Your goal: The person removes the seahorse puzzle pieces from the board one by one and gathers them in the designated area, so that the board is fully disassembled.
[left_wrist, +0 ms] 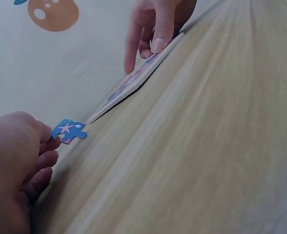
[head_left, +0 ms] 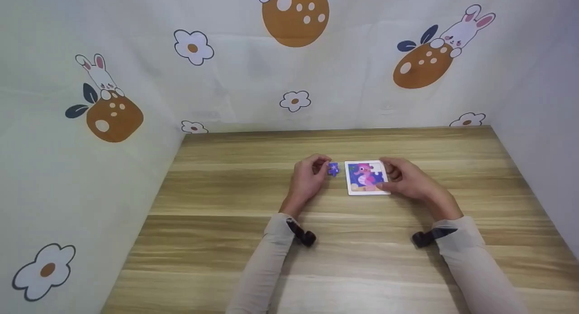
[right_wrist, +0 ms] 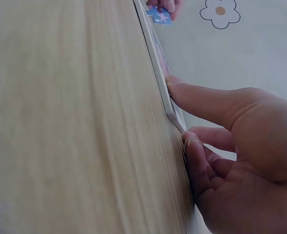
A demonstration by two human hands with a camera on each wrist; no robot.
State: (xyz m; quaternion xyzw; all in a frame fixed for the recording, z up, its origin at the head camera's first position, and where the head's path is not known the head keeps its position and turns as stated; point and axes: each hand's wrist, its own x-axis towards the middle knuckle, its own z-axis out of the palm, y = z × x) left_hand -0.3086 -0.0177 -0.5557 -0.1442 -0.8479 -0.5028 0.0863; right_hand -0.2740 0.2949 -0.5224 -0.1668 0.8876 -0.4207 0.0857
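Observation:
My left hand [head_left: 308, 178] pinches a blue jigsaw puzzle piece [head_left: 333, 169] by its left side. In the left wrist view the puzzle piece [left_wrist: 69, 130] has a pink starfish on it and is held above the table. Just to its right lies a square puzzle board [head_left: 368, 192] with a white border and a pink seahorse picture. White gaps show at the picture's upper right. My right hand [head_left: 411, 180] grips the board's right side, its thumb on the border and its index finger by the far corner. Its other fingers curl at the edge, as the right wrist view shows.
The board rests on a wood-grain table [head_left: 217, 241]. Behind and at the left hangs a pale curtain [head_left: 244, 78] printed with rabbits, oranges and flowers. A black wrist camera [head_left: 304, 235] is strapped over the left sleeve, and another camera [head_left: 427, 238] over the right.

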